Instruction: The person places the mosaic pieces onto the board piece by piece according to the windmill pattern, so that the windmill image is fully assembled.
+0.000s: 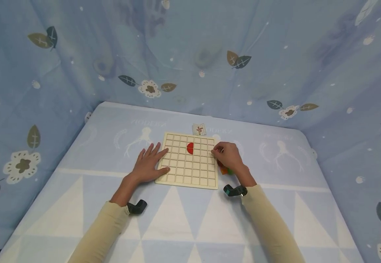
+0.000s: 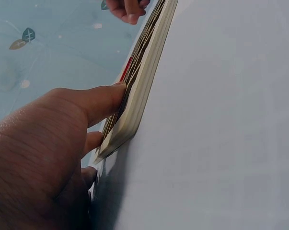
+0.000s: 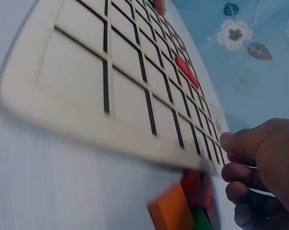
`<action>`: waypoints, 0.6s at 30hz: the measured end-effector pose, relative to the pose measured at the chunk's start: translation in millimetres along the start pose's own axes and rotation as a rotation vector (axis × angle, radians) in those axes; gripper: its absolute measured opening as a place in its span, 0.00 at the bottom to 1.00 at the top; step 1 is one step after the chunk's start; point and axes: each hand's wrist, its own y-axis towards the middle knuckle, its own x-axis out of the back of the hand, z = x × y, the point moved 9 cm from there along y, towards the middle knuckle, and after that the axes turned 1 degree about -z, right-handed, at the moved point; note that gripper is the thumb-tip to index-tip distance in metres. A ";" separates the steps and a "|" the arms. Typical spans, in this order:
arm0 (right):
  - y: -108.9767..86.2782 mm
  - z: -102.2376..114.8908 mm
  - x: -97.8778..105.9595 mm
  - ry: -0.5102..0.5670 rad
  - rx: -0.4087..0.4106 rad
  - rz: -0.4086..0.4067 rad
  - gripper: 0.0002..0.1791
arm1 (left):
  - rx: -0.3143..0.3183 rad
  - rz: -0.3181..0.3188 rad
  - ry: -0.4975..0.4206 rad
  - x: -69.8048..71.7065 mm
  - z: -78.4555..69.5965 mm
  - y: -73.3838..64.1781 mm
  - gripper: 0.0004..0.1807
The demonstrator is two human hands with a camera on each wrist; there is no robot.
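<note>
A pale square grid board lies on the table, with two red pieces forming a half-circle on it. My left hand is spread at the board's left edge, its thumb and fingertips resting on the board. Over the right edge hovers my right hand, its thumb and index finger brought together and the other fingers curled. I cannot tell whether a small piece is between those fingertips. Beneath this hand, beside the board, sit an orange block, a green block and dark red pieces.
Just behind the board lies a small card with a grid and a red pinwheel shape. A patterned cloth covers the table. Blue floral curtains hang behind and at both sides. Each wrist wears a black camera mount.
</note>
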 end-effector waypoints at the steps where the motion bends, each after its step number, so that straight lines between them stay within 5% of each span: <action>1: -1.8 -4.8 2.8 -0.014 -0.015 0.004 0.08 | 0.002 -0.002 0.002 0.1 0.2 -0.1 0.42; 7: -13.7 -29.2 17.0 -0.118 -0.139 0.073 0.13 | 0.015 0.006 -0.009 -0.5 0.5 -1.5 0.41; 18: -25.1 -44.5 19.2 -0.187 -0.240 0.235 0.16 | 0.017 0.002 -0.014 -0.1 -0.4 0.3 0.40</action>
